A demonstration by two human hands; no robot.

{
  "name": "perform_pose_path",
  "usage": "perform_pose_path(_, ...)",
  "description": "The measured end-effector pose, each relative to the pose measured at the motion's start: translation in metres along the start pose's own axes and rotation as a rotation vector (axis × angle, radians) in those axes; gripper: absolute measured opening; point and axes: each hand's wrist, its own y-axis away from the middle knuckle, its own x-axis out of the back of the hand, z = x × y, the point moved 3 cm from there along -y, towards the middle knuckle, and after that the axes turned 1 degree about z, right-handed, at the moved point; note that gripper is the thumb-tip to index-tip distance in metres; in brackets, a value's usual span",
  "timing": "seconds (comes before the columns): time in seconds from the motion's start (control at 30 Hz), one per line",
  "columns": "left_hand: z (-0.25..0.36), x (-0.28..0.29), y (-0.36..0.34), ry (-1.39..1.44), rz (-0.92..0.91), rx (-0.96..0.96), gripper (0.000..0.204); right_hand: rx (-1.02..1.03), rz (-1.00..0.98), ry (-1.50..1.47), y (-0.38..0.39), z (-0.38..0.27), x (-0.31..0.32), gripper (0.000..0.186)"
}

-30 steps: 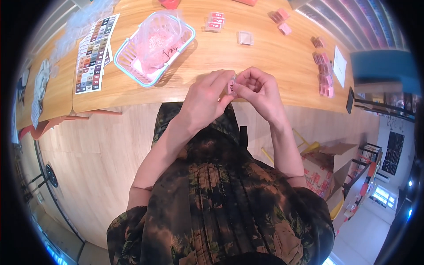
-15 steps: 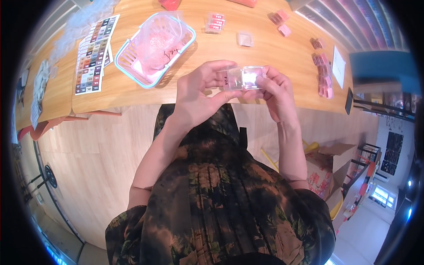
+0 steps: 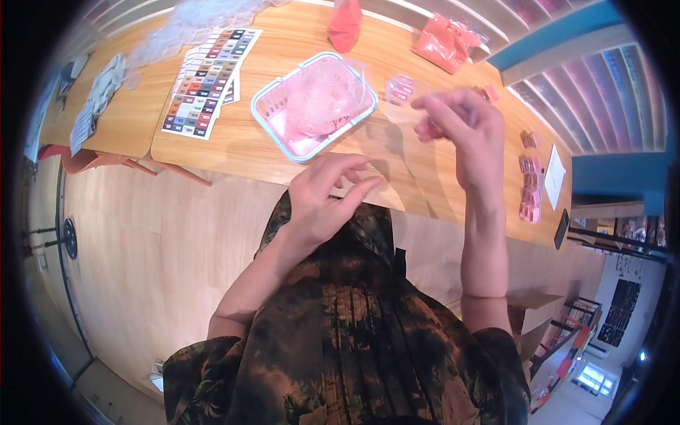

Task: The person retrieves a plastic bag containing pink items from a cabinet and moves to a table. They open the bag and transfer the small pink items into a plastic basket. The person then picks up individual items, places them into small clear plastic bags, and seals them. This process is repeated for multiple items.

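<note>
My left hand hovers over the table's near edge, just below a pale-blue-rimmed basket. Its fingers are bent and the thumb stands apart from them; nothing shows between them. My right hand is raised over the table, farther out, with curled fingers smeared by motion. Close to its fingertips is a faint, see-through shape; whether the hand holds it cannot be told. Just beyond lies a row of small clear boxes with red labels. Inside the basket sits a clear bag of pink beads.
Colour charts lie to the left, with crumpled clear plastic behind them. Red bags and an orange-red pack are at the back. Several small pink boxes, a white paper and a dark phone-like slab line the right.
The clear box held between both hands no longer shows there. My hands have parted, the right one moving up and away across the table. The whole view has shifted.
</note>
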Motion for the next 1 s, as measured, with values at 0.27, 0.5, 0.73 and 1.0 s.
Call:
perform_pose_path(0.27,-0.013,0.052,-0.028,-0.486,0.279,-0.082,0.038,0.362,-0.162,0.692,-0.057,0.015,-0.086,0.013)
perform_pose_path(0.5,-0.010,0.060,-0.039,-0.737,0.220,-0.081,0.033,0.754,-0.266,0.849,-0.043,0.038,-0.108,0.008)
perform_pose_path(0.73,-0.015,0.057,-0.048,-0.713,0.162,-0.015,0.030,0.077,-0.330,0.429,-0.063,0.053,-0.096,0.006)
perform_pose_path(1.0,-0.020,0.056,-0.049,-0.705,0.164,-0.027,0.032,-0.107,-0.208,0.238,-0.056,0.042,-0.083,0.011)
